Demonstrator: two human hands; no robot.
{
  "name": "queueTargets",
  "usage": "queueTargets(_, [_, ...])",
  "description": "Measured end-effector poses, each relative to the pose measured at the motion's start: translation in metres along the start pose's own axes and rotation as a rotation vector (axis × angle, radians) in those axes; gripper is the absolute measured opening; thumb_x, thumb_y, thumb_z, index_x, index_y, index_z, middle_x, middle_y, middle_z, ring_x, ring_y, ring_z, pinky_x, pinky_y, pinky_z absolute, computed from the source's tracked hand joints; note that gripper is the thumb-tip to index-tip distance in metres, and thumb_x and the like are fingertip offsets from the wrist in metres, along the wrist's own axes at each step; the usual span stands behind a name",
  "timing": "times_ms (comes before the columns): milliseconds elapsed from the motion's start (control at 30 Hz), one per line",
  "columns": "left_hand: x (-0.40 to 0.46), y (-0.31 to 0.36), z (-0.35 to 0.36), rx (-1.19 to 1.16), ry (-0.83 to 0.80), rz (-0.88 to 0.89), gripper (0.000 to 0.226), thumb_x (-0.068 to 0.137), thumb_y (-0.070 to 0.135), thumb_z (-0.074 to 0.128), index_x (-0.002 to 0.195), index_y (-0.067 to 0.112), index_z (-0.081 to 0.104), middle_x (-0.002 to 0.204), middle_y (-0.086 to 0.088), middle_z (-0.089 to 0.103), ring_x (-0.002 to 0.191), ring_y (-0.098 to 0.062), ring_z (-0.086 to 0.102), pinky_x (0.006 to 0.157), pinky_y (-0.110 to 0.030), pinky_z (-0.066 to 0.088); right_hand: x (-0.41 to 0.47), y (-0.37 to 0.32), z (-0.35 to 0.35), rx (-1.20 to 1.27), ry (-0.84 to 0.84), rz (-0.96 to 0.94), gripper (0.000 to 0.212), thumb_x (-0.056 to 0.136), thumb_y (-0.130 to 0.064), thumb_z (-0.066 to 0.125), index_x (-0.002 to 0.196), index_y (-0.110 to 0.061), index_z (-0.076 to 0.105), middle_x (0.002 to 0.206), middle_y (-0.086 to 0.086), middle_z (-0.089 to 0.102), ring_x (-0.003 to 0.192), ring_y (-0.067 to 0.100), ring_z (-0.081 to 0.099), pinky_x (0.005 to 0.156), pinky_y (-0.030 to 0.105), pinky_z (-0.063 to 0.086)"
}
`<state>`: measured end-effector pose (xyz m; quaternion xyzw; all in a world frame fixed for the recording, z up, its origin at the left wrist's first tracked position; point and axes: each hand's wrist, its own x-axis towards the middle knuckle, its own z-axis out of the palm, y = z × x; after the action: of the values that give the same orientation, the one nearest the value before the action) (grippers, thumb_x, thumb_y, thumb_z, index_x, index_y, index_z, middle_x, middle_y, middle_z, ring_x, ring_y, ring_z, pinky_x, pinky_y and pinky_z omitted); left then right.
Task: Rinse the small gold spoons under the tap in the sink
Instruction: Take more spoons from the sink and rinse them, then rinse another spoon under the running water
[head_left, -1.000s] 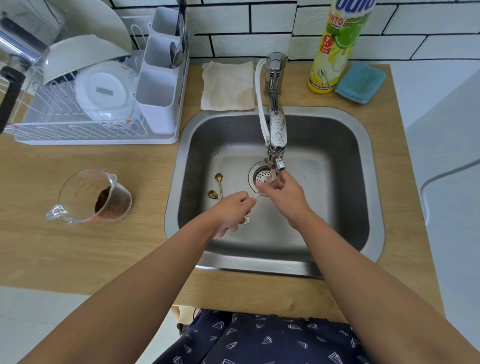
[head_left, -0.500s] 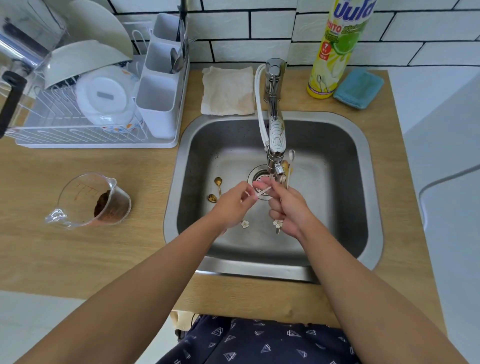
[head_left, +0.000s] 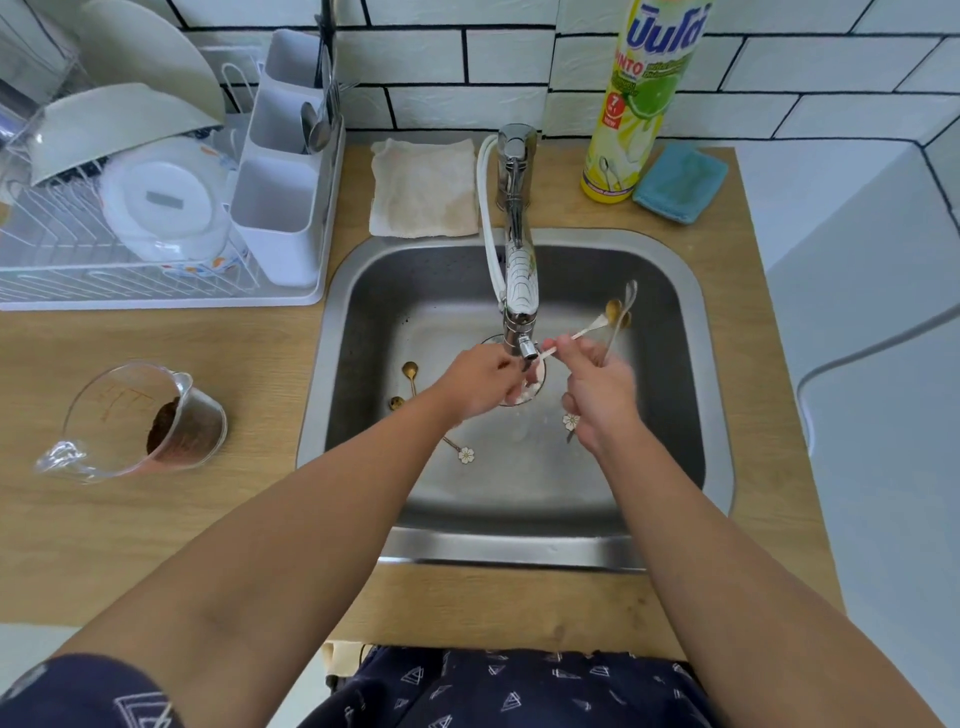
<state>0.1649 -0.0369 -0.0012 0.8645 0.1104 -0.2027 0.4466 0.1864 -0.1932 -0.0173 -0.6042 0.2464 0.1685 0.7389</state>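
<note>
My right hand (head_left: 602, 400) grips a bunch of small gold spoons (head_left: 615, 317), bowls fanned upward, a flower-tipped handle end showing below my fist. My left hand (head_left: 480, 382) is curled beneath the tap (head_left: 519, 291) spout; whether it holds anything I cannot tell. Two further gold spoons (head_left: 410, 379) lie on the sink (head_left: 691, 364) floor, left of the drain. Beyond: folded cloth (head_left: 423, 189), detergent bottle (head_left: 644, 98), blue sponge (head_left: 680, 182).
</note>
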Motion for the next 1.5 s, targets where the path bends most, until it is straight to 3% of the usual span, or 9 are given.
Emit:
queueTargets(100, [-0.004, -0.001, -0.001, -0.177, 0.028, -0.081, 0.049, 0.100, 0.049, 0.053, 0.062, 0.020, 0.065, 0.045, 0.011, 0.050, 0.041, -0.003, 0.042, 0.052, -0.024, 0.035, -0.003, 0.005, 0.007, -0.042, -0.050, -0.003, 0.019, 0.097, -0.021, 0.072, 0.079, -0.018, 0.069, 0.088, 0.011, 0.070, 0.037, 0.002, 0.031, 0.037, 0.019, 0.027])
queueTargets(300, [-0.024, -0.029, -0.003, -0.450, -0.287, -0.122, 0.032, 0.108, 0.032, 0.042, 0.094, 0.014, 0.063, 0.057, 0.006, 0.045, 0.044, -0.008, 0.030, 0.041, -0.019, 0.026, 0.004, 0.003, 0.005, 0.032, 0.075, 0.016, 0.025, 0.100, -0.026, 0.068, 0.076, -0.020, 0.072, 0.098, 0.006, 0.081, 0.037, 0.007, 0.022, 0.037, 0.021, 0.021])
queueTargets(467, [-0.024, -0.012, 0.001, -0.456, -0.148, -0.184, 0.043, 0.102, 0.048, 0.046, 0.070, 0.021, 0.050, 0.049, 0.011, 0.038, 0.045, -0.008, 0.028, 0.040, -0.018, 0.025, -0.011, 0.017, 0.019, 0.010, -0.083, 0.065, 0.032, 0.099, -0.023, 0.070, 0.069, -0.029, 0.080, 0.061, -0.006, 0.065, 0.037, 0.004, 0.023, 0.037, 0.021, 0.020])
queueTargets(633, [-0.028, -0.014, -0.005, -0.624, -0.282, -0.309, 0.054, 0.098, 0.065, 0.041, 0.059, 0.027, 0.040, 0.051, 0.005, 0.034, 0.044, -0.013, 0.027, 0.044, -0.024, 0.023, -0.009, 0.014, 0.017, 0.021, -0.139, 0.075, 0.008, 0.094, -0.016, 0.074, 0.088, -0.019, 0.070, 0.061, -0.007, 0.067, 0.035, 0.003, 0.026, 0.033, 0.020, 0.023])
queueTargets(833, [-0.036, -0.027, 0.004, -0.526, -0.159, -0.138, 0.034, 0.109, 0.039, 0.038, 0.097, 0.013, 0.058, 0.068, 0.001, 0.052, 0.048, -0.009, 0.040, 0.047, -0.023, 0.032, -0.017, 0.022, 0.024, -0.164, -0.133, 0.085, 0.022, 0.092, -0.026, 0.078, 0.076, -0.023, 0.064, 0.051, -0.012, 0.061, 0.035, 0.002, 0.031, 0.034, 0.019, 0.028])
queueTargets(1000, [-0.037, -0.034, 0.006, -0.667, -0.145, -0.198, 0.033, 0.108, 0.040, 0.039, 0.105, 0.014, 0.059, 0.062, 0.009, 0.031, 0.051, -0.008, 0.022, 0.045, -0.020, 0.022, -0.014, 0.009, 0.027, -0.173, -0.125, 0.068, 0.007, 0.088, -0.020, 0.079, 0.087, -0.014, 0.076, 0.074, 0.000, 0.071, 0.035, 0.001, 0.034, 0.036, 0.018, 0.028])
queueTargets(1233, [-0.038, -0.029, 0.001, -0.659, -0.183, -0.250, 0.027, 0.106, 0.025, 0.045, 0.109, 0.012, 0.068, 0.074, 0.005, 0.043, 0.056, -0.007, 0.032, 0.052, -0.024, 0.024, -0.011, 0.007, 0.025, 0.017, -0.065, 0.052, 0.017, 0.100, -0.016, 0.061, 0.085, -0.022, 0.068, 0.048, -0.015, 0.058, 0.035, 0.004, 0.024, 0.034, 0.019, 0.022])
queueTargets(1433, [-0.049, -0.015, 0.022, -0.637, -0.194, -0.144, 0.013, 0.100, 0.012, 0.062, 0.093, 0.002, 0.067, 0.067, 0.001, 0.060, 0.054, -0.006, 0.050, 0.048, -0.017, 0.040, -0.013, 0.023, 0.022, -0.009, -0.162, 0.130, 0.035, 0.102, -0.046, 0.059, 0.090, -0.014, 0.071, 0.083, 0.003, 0.071, 0.057, 0.014, 0.056, 0.043, 0.024, 0.039])
queueTargets(1500, [-0.049, -0.016, 0.031, -0.607, -0.130, -0.159, 0.018, 0.094, 0.017, 0.071, 0.082, 0.005, 0.067, 0.061, 0.002, 0.064, 0.050, -0.006, 0.053, 0.046, -0.018, 0.041, -0.012, 0.025, 0.023, -0.020, -0.148, 0.150, 0.043, 0.104, -0.049, 0.054, 0.084, -0.013, 0.068, 0.085, 0.007, 0.065, 0.065, 0.019, 0.050, 0.054, 0.032, 0.041])
